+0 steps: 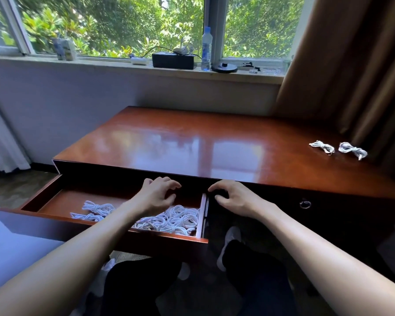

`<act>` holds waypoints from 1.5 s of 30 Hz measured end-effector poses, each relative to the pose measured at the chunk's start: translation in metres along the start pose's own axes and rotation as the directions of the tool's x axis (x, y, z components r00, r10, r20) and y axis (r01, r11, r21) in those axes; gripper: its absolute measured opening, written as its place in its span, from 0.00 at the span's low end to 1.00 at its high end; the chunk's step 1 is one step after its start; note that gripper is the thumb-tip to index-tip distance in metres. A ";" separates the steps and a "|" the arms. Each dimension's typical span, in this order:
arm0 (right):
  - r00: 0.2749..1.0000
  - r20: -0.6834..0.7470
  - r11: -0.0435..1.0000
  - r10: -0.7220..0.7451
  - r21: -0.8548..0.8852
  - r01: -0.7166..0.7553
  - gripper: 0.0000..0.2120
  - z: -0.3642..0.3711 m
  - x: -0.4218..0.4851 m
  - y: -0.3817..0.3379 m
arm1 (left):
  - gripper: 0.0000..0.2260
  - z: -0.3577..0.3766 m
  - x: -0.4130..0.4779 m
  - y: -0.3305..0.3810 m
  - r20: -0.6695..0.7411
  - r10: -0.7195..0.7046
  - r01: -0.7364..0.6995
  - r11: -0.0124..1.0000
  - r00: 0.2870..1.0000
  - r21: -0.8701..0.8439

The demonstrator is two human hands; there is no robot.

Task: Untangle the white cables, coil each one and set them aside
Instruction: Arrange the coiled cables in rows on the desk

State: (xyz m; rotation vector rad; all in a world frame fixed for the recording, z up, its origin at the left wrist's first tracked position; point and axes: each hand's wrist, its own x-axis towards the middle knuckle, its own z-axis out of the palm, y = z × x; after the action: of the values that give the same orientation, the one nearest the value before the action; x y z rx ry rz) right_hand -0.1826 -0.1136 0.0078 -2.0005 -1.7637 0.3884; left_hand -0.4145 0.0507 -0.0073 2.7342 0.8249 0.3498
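- Your desk [192, 142]: left drawer [62, 199] pulled out.
- The drawer holds bundled white cables [176, 218], mostly at its right end.
- Two coiled cables [323, 147] lie on the desk's far right.
- Your left hand [157, 195] hovers over the drawer, right hand [230, 197] just beside it; fingers loosely curled, empty.

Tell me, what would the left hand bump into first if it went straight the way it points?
Probably the front edge of the desk, just above the open drawer. The left hand points forward over the drawer with nothing between, though depth is hard to judge.
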 end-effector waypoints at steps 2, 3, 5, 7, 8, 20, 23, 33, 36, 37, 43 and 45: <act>0.999 -0.033 1.000 0.016 -0.007 -0.016 0.16 -0.014 -0.007 0.009 | 0.16 -0.002 0.010 0.014 -0.026 0.053 -0.053 0.999 0.998 0.013; 0.998 -0.055 1.000 0.014 -0.014 -0.015 0.16 -0.021 -0.011 0.013 | 0.16 -0.002 0.016 0.021 -0.032 0.076 -0.075 0.997 0.997 0.024; 0.995 -0.094 0.999 0.024 -0.029 -0.027 0.16 -0.035 -0.019 0.025 | 0.16 -0.002 0.029 0.036 -0.036 0.121 -0.119 0.991 0.992 0.058; 0.990 -0.126 0.997 0.058 -0.035 -0.063 0.17 -0.050 -0.028 0.038 | 0.18 0.000 0.045 0.053 -0.049 0.165 -0.161 0.984 0.985 0.082; 0.987 -0.138 0.996 0.080 -0.038 -0.086 0.17 -0.058 -0.033 0.047 | 0.19 0.001 0.054 0.062 -0.059 0.185 -0.181 0.980 0.981 0.078; 0.913 -0.318 0.949 0.254 -0.099 -0.298 0.17 -0.135 -0.073 0.161 | 0.15 0.039 0.176 0.176 -0.056 0.362 -0.358 0.931 0.930 0.069; 0.892 -0.350 0.935 0.286 -0.102 -0.340 0.17 -0.148 -0.077 0.188 | 0.16 0.053 0.205 0.204 -0.036 0.404 -0.402 0.914 0.914 0.062; 0.804 -0.452 0.865 0.386 -0.125 -0.485 0.19 -0.179 -0.076 0.277 | 0.19 0.120 0.299 0.272 -0.018 0.453 -0.453 0.891 0.891 0.021; 0.763 -0.505 0.843 0.403 -0.120 -0.524 0.20 -0.186 -0.074 0.304 | 0.21 0.143 0.324 0.289 -0.029 0.461 -0.462 0.887 0.887 -0.004; 0.753 -0.517 0.836 0.408 -0.120 -0.536 0.21 -0.187 -0.073 0.313 | 0.21 0.149 0.332 0.294 -0.031 0.466 -0.467 0.884 0.884 -0.016; 0.688 -0.602 0.804 0.406 -0.122 -0.581 0.25 -0.189 -0.064 0.358 | 0.22 0.181 0.375 0.324 -0.068 0.491 -0.495 0.866 0.869 -0.074; 0.698 -0.610 0.806 0.374 -0.158 -0.570 0.27 -0.190 -0.059 0.366 | 0.23 0.189 0.388 0.336 -0.100 0.486 -0.494 0.866 0.868 -0.077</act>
State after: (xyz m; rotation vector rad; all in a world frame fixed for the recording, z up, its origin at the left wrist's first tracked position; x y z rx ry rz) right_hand 0.2167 -0.2305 -0.0156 -2.4836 -0.9642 -0.3640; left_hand 0.1256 -0.0329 -0.0190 2.8140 0.0994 0.5808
